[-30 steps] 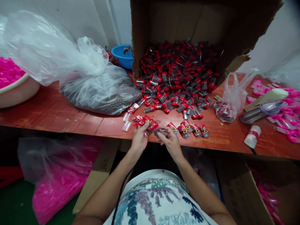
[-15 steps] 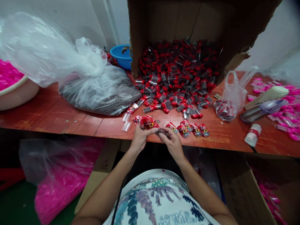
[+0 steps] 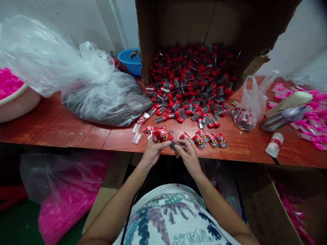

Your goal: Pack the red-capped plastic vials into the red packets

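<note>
At the near edge of a red-brown table (image 3: 63, 131), my left hand (image 3: 152, 152) is closed on a bunch of small red printed packets (image 3: 160, 135). My right hand (image 3: 187, 154) pinches a small dark item (image 3: 174, 145) against them; the two hands touch. Just right of my hands several filled red packets (image 3: 207, 140) lie in a row. Behind them a heap of small clear tubes with red caps (image 3: 190, 88) spills out of a tipped cardboard box (image 3: 150, 41).
A big clear plastic bag of dark beads (image 3: 107, 103) lies left of the box, a blue bowl (image 3: 129, 61) behind it. A basin of pink pieces (image 3: 15, 98) sits far left. Right: a small plastic bag (image 3: 249, 109), a tape roll (image 3: 274, 144), pink items (image 3: 313, 122).
My hands stayed together at the table edge with only small finger shifts; the red packets in my left hand turned slightly. The view drifted a little.
</note>
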Motion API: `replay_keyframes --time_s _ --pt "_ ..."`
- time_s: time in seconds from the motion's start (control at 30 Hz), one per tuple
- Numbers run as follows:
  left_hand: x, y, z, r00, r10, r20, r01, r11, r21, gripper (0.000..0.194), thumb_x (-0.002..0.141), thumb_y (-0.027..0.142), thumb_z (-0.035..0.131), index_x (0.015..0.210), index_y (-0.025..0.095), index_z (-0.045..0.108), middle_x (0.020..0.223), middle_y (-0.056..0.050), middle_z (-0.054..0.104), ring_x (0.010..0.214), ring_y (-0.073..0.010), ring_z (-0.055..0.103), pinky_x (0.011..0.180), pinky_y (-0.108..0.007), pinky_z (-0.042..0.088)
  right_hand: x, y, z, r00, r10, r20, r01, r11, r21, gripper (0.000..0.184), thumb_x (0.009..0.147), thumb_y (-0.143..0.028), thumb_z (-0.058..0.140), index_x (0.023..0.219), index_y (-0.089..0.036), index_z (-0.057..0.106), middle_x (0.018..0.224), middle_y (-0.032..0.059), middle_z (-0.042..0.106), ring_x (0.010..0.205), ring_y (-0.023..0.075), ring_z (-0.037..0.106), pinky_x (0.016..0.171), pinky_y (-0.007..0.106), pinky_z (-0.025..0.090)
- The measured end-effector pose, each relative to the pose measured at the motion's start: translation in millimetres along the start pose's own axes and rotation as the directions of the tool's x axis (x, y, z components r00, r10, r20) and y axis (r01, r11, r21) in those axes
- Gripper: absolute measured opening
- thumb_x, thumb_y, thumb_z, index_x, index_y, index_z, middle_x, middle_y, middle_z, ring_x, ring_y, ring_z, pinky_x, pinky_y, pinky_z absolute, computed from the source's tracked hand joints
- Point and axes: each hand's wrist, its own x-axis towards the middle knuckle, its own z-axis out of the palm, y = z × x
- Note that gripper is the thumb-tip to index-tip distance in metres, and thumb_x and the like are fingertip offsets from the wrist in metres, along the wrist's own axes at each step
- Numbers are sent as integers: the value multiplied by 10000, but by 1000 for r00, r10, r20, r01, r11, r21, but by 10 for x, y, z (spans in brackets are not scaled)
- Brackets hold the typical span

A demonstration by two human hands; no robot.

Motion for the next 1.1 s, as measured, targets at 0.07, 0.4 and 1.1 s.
replay_keyframes --time_s 0.07,0.4,1.1 --pt "-13 -16 14 999 27 -23 -28 999 -26 436 475 48 821 860 153 644 811 -28 704 747 -157 658 755 -260 508 -35 -6 -2 996 -84 -36 80 992 -99 239 830 -345 598 1032 -218 578 886 21 651 760 149 616 623 251 490" --pt "-67 -40 83 997 48 -63 -50 998 -26 397 475 33 821 815 153 655 785 -8 700 704 -137 644 730 -241 499 -109 -30 12 993 -61 -105 53 995 -81 243 812 -371 616 996 -213 596 886 31 673 732 157 629 570 254 501" --pt "-88 -163 43 1000 -2 -22 2 1000 30 445 511 84 816 921 150 656 802 -19 697 715 -144 644 731 -251 496 -36 34 18 999 -29 -46 28 999 -14 255 834 -361 580 1051 -236 536 863 3 614 694 124 587 571 226 492"
